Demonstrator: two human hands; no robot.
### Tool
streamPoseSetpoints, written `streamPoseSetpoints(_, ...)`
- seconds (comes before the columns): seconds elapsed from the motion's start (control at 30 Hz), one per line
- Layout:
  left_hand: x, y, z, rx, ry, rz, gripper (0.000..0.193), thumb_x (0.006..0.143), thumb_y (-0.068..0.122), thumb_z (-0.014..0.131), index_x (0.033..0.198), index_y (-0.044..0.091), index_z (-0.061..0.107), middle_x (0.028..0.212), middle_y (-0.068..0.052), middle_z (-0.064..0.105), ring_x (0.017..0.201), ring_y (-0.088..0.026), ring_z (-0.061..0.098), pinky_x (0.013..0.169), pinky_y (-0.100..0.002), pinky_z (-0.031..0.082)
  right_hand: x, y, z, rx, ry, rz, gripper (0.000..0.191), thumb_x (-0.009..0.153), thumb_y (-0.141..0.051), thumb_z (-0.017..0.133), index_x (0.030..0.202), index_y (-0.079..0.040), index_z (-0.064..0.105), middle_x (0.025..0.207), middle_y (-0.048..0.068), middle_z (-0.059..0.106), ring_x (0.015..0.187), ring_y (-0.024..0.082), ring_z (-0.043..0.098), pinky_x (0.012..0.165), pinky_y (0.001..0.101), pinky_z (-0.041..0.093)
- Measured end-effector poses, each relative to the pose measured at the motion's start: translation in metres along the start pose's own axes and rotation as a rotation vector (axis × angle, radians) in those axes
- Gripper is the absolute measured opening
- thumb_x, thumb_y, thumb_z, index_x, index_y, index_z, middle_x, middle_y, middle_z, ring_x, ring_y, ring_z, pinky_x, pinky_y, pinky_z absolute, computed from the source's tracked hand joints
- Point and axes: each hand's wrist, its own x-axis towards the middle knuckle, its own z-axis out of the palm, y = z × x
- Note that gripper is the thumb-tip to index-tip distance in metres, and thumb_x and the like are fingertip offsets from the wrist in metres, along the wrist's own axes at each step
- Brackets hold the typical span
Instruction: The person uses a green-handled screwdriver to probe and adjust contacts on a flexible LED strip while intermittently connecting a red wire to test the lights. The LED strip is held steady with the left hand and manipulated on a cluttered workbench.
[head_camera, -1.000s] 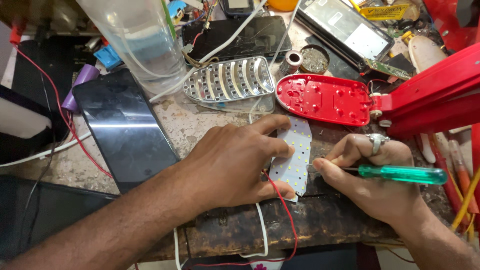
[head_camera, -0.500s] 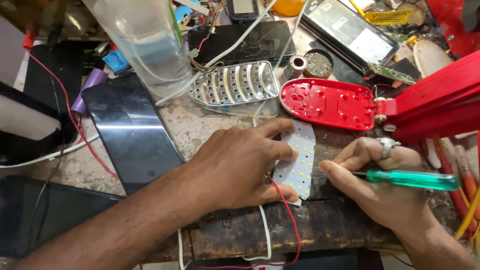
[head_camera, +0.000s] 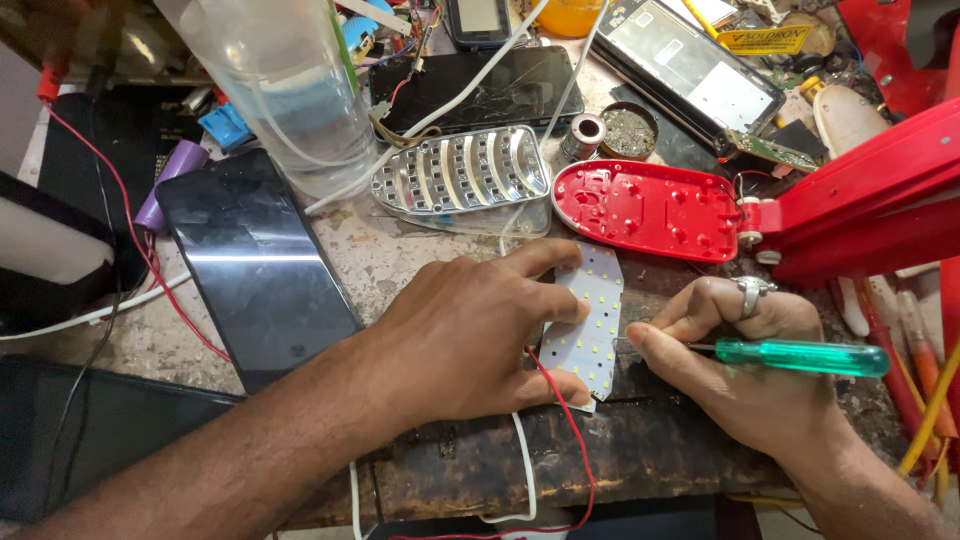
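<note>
While one dark phone (head_camera: 255, 270) lies at the desk's (head_camera: 400, 270) left, the left hand (head_camera: 465, 335) presses flat, fingers spread, on one white LED board (head_camera: 590, 320) at the desk's front edge. Just right, the right hand (head_camera: 750, 370) grips one green screwdriver (head_camera: 800, 356), tip at the board's edge. One red lamp shell (head_camera: 650, 208) lies behind.

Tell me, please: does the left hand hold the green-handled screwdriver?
No, the right hand holds the green-handled screwdriver, while the left hand presses flat on the white LED board.
</note>
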Motion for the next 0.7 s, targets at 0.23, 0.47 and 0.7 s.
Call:
streamPoseSetpoints(0.23, 0.0007, 0.0008, -0.0002, 0.014, -0.013, -0.003, 0.059, 0.065, 0.053, 0.085, 0.109, 0.015, 0.076, 0.143, -0.010, 0.056, 0.083, -0.037, 0.073, 0.069, -0.051, 0.057, 0.0031, -0.0021, -0.0006, -0.085, -0.018, 0.016, 0.023, 0.076, 0.001, 0.083, 0.069, -0.005, 0.062, 0.073, 0.005, 0.074, 0.061, 0.007, 0.065, 0.052, 0.0236, 0.047)
streamPoseSetpoints(0.47, -0.0008, -0.0005, -0.0022, 0.006, -0.016, -0.009, 0.060, 0.065, 0.053, 0.085, 0.112, 0.016, 0.076, 0.144, -0.008, 0.056, 0.082, -0.036, 0.074, 0.069, -0.050, 0.057, 0.0034, -0.0052, 0.0030, -0.076, -0.017, -0.050, 0.027, 0.078, -0.001, 0.083, 0.067, -0.004, 0.058, 0.070, 0.003, 0.071, 0.061, 0.006, 0.065, 0.054, 0.0229, 0.050)
streamPoseSetpoints(0.7, -0.0011, -0.0031, 0.0001, 0.004, 0.019, 0.016, 0.056, 0.066, 0.053, 0.085, 0.107, 0.015, 0.077, 0.143, -0.008, 0.058, 0.084, -0.036, 0.074, 0.070, -0.050, 0.057, 0.0011, -0.0089, 0.0039, -0.186, 0.022, -0.036, 0.027, 0.076, -0.002, 0.083, 0.066, -0.003, 0.058, 0.067, 0.003, 0.069, 0.059, 0.006, 0.063, 0.055, 0.0235, 0.050)
